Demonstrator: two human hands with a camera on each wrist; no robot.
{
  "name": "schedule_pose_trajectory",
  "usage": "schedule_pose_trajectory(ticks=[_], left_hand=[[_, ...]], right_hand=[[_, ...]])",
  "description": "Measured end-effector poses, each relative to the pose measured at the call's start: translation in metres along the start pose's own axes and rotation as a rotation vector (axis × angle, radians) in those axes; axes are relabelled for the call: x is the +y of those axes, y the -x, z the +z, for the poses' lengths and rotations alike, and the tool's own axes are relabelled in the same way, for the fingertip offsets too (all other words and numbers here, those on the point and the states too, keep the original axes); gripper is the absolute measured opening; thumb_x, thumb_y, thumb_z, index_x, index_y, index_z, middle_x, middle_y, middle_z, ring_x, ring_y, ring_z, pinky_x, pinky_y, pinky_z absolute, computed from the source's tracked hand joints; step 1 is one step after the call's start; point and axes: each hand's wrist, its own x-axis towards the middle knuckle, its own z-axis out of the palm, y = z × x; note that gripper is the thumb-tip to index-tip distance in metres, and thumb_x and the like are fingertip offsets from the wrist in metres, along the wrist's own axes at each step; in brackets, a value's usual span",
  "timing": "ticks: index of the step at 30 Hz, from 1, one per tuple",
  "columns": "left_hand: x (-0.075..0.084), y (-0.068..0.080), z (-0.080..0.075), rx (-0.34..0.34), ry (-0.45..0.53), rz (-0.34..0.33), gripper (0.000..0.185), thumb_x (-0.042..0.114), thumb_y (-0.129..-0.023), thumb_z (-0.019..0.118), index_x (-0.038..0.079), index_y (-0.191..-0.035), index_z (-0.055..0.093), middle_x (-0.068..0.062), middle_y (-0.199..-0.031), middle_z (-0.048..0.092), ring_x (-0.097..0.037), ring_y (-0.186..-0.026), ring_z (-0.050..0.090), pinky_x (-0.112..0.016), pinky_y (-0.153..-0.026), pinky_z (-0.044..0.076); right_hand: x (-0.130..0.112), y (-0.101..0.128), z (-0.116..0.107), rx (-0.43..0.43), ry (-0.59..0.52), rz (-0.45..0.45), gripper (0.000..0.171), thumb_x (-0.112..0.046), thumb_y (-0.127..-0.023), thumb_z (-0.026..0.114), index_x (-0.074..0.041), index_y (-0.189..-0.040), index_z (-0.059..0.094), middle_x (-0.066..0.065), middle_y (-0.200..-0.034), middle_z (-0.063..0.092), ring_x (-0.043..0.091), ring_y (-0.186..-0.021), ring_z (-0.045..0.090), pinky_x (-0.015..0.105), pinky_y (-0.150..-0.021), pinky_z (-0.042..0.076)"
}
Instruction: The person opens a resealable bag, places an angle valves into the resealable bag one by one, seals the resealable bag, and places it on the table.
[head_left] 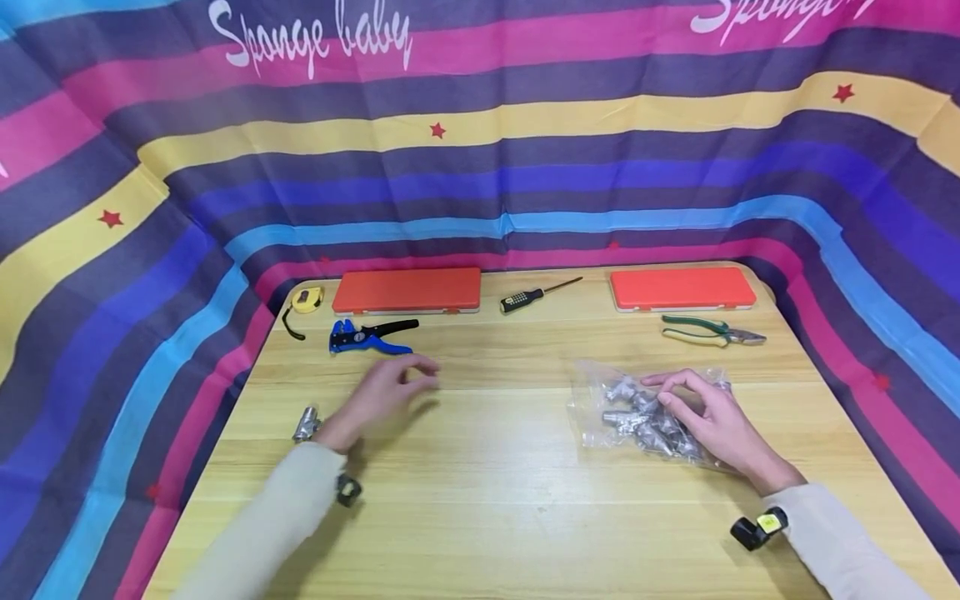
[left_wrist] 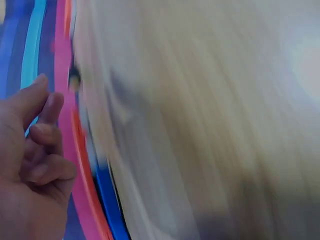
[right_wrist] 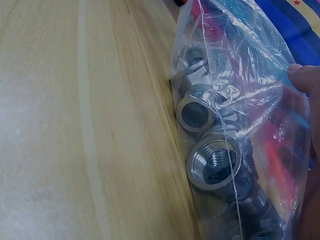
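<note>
Head: bag [head_left: 637, 419], "Sponge baby" cloth [head_left: 502, 154]

Two red plastic cases [head_left: 406, 290], one yellow tape measure [head_left: 307, 299], one blue-and-black wire stripper [head_left: 369, 336], one black-handled screwdriver [head_left: 522, 300], one green-and-cream pliers [head_left: 712, 332], one clear bag [head_left: 590, 429] under right hand [head_left: 720, 421], several silver metal fittings [right_wrist: 214, 162] inside, one fitting [head_left: 307, 424] near left hand [head_left: 382, 396]
</note>
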Motion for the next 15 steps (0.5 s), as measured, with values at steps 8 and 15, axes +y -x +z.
schedule_pose_trajectory(ticks=[8,15], left_hand=[[-0.087,0.062,-0.080,0.141,-0.188,-0.096,0.036,0.035,-0.106,0.075,0.013,-0.134,0.075,-0.009,-0.125,0.076,-0.016,-0.080,0.061,-0.028,-0.066,0.052],[-0.119,0.103,-0.103,0.092,-0.247,-0.039,0.026,0.013,-0.111,0.065,0.014,-0.133,0.078,-0.011,-0.134,0.073,-0.031,-0.125,0.066,-0.012,-0.095,0.048]], right_hand=[[0.000,0.000,0.000,-0.008,0.003,0.015,0.012,-0.009,-0.110,0.065,-0.021,-0.108,0.067,-0.002,-0.134,0.078,-0.014,-0.133,0.057,0.005,-0.105,0.037],[-0.002,-0.002,-0.001,-0.013,0.001,0.017,0.012,-0.009,-0.110,0.066,-0.020,-0.109,0.067,-0.002,-0.132,0.078,-0.013,-0.132,0.058,0.004,-0.107,0.039]])
